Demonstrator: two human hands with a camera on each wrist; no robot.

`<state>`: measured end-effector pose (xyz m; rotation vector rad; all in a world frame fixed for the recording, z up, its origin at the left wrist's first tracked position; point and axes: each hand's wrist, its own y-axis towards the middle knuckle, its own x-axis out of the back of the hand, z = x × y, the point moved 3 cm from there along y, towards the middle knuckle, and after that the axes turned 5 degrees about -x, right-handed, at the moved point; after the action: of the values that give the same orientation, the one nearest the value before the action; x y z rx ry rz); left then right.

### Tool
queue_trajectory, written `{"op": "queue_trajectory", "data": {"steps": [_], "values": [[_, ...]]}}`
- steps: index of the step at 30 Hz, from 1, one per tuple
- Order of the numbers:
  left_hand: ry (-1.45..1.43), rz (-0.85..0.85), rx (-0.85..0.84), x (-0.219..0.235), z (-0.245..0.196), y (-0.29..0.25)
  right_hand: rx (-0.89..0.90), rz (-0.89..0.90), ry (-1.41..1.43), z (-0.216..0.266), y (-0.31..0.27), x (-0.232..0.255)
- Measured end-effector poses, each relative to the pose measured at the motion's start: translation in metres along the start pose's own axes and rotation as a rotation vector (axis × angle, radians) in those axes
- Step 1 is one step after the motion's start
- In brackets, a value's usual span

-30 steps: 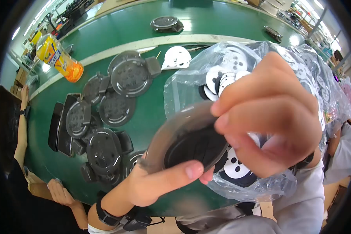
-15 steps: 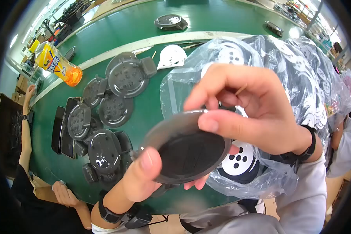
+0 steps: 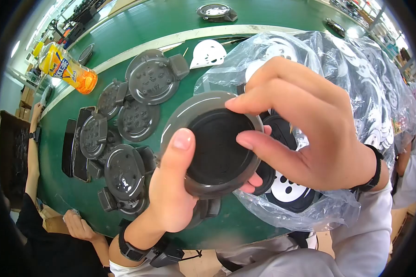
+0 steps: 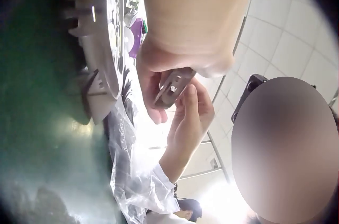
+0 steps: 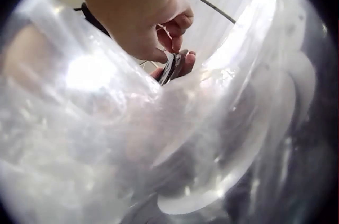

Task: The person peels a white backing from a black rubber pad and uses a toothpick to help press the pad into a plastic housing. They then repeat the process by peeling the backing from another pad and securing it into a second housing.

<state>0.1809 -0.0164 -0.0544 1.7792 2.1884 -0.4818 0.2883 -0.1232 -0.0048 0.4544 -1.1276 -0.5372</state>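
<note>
My left hand (image 3: pixel 171 198) grips a round, smoky translucent plastic cover (image 3: pixel 174 121) by its left side, thumb on the rim and fingers underneath. A flat black disc (image 3: pixel 222 150) lies inside the cover, facing up. Over its upper right edge, my right hand (image 3: pixel 314 124) rests an index fingertip and thumb tip on the disc. A thin wooden stick (image 3: pixel 291 129) pokes out from that hand's curled fingers, mostly hidden. In the left wrist view the cover (image 4: pixel 177 87) appears edge-on between both hands. The right wrist view shows it past clear plastic film.
Several similar smoky covers (image 3: pixel 152 78) lie at left on the green table (image 3: pixel 171 237). A clear bag (image 3: pixel 328 217) of black and white holed discs spreads at right. An orange drink bottle (image 3: pixel 67 69) and a white holed piece (image 3: pixel 209 53) stand farther back. Another person's hand (image 3: pixel 78 226) is at lower left.
The cover has turned from tilted to facing up toward the head camera. My right thumb and index fingertip have moved from its rim onto the disc's edge. The stick shows less.
</note>
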Motion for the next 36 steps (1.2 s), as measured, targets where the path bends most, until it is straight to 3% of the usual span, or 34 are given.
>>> {"op": "queue_trajectory", "data": {"steps": [4,7,9,10,13,15,17,19,22,25,27,31,36], "values": [[0.055,-0.094,-0.068,-0.001,0.000,-0.001,-0.201,0.088,0.096,0.001,-0.001,0.000],[-0.016,-0.068,-0.048,0.005,0.004,0.000,-0.336,0.188,0.170,0.000,-0.002,-0.004],[0.087,-0.091,-0.084,0.014,0.009,0.000,-0.664,0.232,0.646,-0.006,-0.005,-0.008],[0.187,-0.114,-0.121,0.016,0.009,0.000,-0.666,0.230,0.649,-0.007,-0.006,-0.010],[0.136,-0.146,-0.115,0.018,0.010,0.001,-0.766,0.225,0.864,-0.013,-0.007,-0.014],[0.140,-0.147,-0.127,0.017,0.011,0.000,-0.941,0.316,1.008,-0.014,-0.006,-0.014],[0.144,-0.150,-0.144,0.017,0.012,0.001,-0.961,0.348,1.064,-0.018,-0.007,-0.014],[0.421,-0.148,-0.182,0.017,0.011,0.003,-0.982,0.383,1.120,-0.019,-0.008,-0.015],[0.171,-0.126,-0.196,0.017,0.010,0.002,-0.969,0.360,1.210,-0.017,-0.007,-0.015],[0.040,-0.034,-0.077,0.014,0.007,0.004,-0.894,0.258,1.010,-0.013,-0.007,-0.015],[0.056,-0.069,-0.051,0.005,0.005,0.006,-0.746,0.195,0.778,-0.013,-0.006,-0.013],[0.036,-0.068,0.002,0.004,0.006,0.007,-0.734,0.218,0.745,-0.012,-0.006,-0.015],[0.002,-0.070,0.001,0.003,0.006,0.007,-0.490,0.147,0.477,-0.010,-0.005,-0.010]]}}
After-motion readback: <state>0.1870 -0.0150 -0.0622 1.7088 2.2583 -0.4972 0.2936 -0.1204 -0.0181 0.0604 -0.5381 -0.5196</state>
